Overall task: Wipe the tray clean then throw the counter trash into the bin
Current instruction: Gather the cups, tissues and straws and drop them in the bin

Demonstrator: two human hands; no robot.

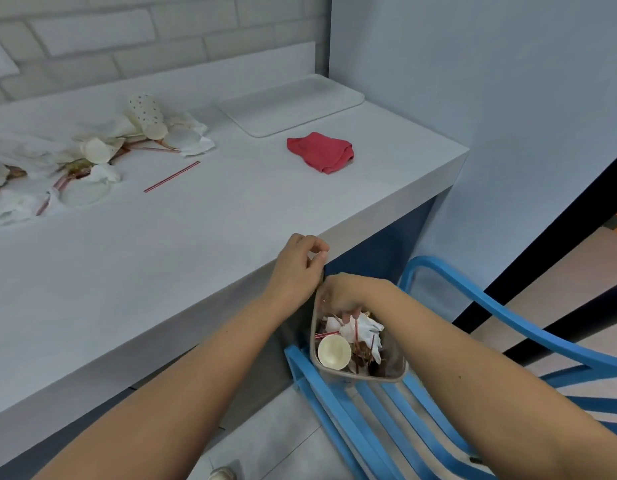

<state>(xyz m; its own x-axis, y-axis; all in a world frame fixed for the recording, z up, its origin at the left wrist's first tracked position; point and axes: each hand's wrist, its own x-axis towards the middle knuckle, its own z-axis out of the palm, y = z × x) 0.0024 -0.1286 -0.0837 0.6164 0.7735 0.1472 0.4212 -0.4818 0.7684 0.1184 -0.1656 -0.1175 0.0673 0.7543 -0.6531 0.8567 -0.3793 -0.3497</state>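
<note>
Far up-left of the left hand (296, 268), crumpled white napkins, paper cups and red straws (92, 157) litter the pale counter (161, 258). The white rectangular plastic tray (289, 105) and a crumpled red cloth (320, 152) lie beyond it. Its fingers curl together at the counter edge. Just beside it, the right hand (345, 294) dips bent fingers into the full beige bin (397, 374); whether it grips anything cannot be told.

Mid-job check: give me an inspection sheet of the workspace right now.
Surface: white counter, partly littered.
Job's things: tray at back right; red cloth crumpled in front of it; bin on a blue chair, holding a cup, napkins, straws.
Clutter: trash pile of cups, napkins, straws; one straw lying apart.
Hands: left hand curled at the counter edge; right hand reaching into the bin; grips unclear.
Cables: nothing seen.
Surroundings: brick wall behind, plain wall right, tiled floor.
</note>
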